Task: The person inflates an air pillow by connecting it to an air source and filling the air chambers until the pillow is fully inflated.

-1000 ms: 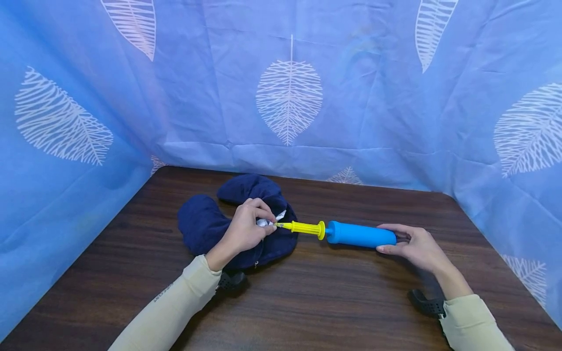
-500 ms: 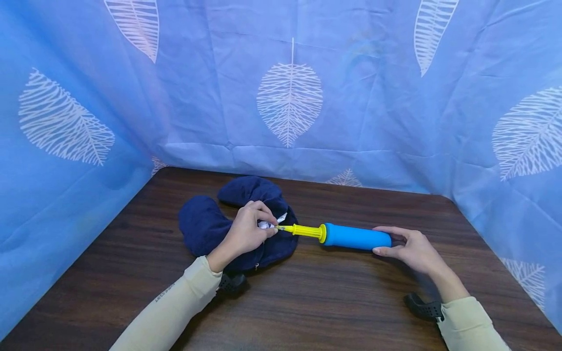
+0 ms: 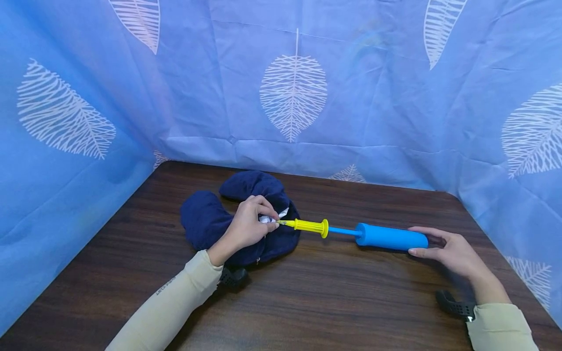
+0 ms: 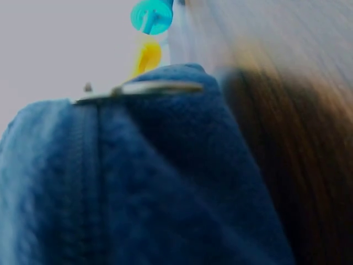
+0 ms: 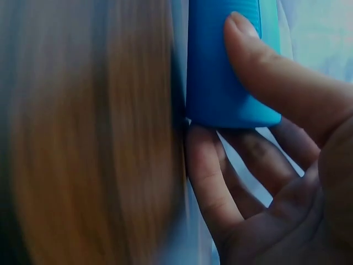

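Observation:
A hand air pump with a blue barrel (image 3: 392, 237) and a yellow end piece (image 3: 311, 226) lies across the middle of the view, its blue rod showing between the two. My right hand (image 3: 456, 251) grips the barrel's far right end, thumb along its side in the right wrist view. With my left hand (image 3: 248, 222) I pinch the pump's yellow nozzle tip where it meets a whitish piece (image 3: 265, 219) at the opening of a navy U-shaped neck pillow (image 3: 199, 219). The fingertips partly hide that joint. The pillow's zipper (image 4: 85, 176) fills much of the left wrist view.
The dark wood table (image 3: 329, 302) carries the pillow and pump. Blue cloth with white leaf prints (image 3: 294, 97) hangs behind and along both sides. A black strap (image 3: 454, 306) sits at the right wrist, another (image 3: 232, 277) at the left.
The blue barrel first slid left against the yellow end piece, then my right hand drew it right, exposing a longer stretch of rod. My left hand stayed at the nozzle.

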Demonstrator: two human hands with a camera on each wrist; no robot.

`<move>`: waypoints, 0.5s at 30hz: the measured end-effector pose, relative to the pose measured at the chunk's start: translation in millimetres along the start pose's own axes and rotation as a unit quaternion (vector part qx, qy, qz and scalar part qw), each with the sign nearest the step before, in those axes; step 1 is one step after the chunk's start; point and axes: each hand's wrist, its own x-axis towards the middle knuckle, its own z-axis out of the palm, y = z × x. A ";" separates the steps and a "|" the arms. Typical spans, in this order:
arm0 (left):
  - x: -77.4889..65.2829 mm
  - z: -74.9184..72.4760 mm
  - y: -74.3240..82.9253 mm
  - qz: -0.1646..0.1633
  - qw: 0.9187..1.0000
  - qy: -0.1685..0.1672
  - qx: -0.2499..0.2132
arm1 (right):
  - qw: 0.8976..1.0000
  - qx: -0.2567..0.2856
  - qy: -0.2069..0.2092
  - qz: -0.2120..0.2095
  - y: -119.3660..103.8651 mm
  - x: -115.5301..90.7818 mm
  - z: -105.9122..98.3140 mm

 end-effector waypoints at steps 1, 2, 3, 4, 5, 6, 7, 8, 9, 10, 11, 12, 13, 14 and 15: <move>0.1 -0.3 0.5 -0.002 1.000 0.001 0.000 | 1.000 0.000 -0.003 0.007 3.9 -0.8 -3.0; 0.2 -0.7 0.8 -0.004 1.000 0.001 0.000 | 1.000 0.002 -0.005 0.014 7.7 -1.7 -5.5; 0.2 -1.1 1.4 -0.006 1.000 0.002 0.000 | 1.000 0.002 -0.007 0.020 11.4 -2.7 -8.0; 0.3 -1.5 1.7 -0.007 1.000 0.002 0.000 | 1.000 0.003 -0.007 0.024 15.0 -3.8 -10.3; 0.3 -1.9 2.1 -0.008 1.000 0.002 0.001 | 1.000 0.006 -0.007 0.028 18.6 -4.9 -12.2; 0.3 -2.3 2.4 -0.008 1.000 0.001 0.001 | 0.999 0.006 -0.007 0.032 22.0 -6.2 -14.0; 0.3 -2.5 2.6 -0.008 1.000 0.000 0.002 | 0.999 0.008 -0.006 0.034 25.2 -7.4 -15.6; 0.4 -2.6 2.7 -0.007 1.000 -0.001 0.002 | 0.999 0.009 -0.005 0.036 28.0 -8.6 -17.1; 0.4 -2.6 3.0 -0.006 1.000 -0.001 0.002 | 0.999 0.008 -0.003 0.037 30.4 -9.7 -18.5; 0.4 -2.6 3.0 -0.006 1.000 -0.002 0.001 | 0.999 0.009 -0.001 0.038 32.2 -10.7 -19.5; 0.4 -2.5 3.2 -0.007 1.000 -0.002 0.000 | 0.999 0.009 0.000 0.038 33.6 -11.3 -20.2; 0.2 -2.3 3.1 -0.008 1.000 -0.002 -0.001 | 0.999 0.011 0.000 0.038 34.4 -11.7 -20.5; 0.0 -2.1 3.0 -0.010 1.000 -0.002 -0.003 | 0.999 0.015 -0.001 0.040 34.5 -11.9 -20.6; -0.2 -1.8 2.8 -0.012 1.000 -0.003 -0.005 | 0.999 0.017 -0.002 0.039 34.0 -11.9 -20.1; -0.5 -1.5 2.5 -0.014 1.000 -0.003 -0.007 | 0.999 0.019 -0.003 0.040 32.9 -11.5 -19.3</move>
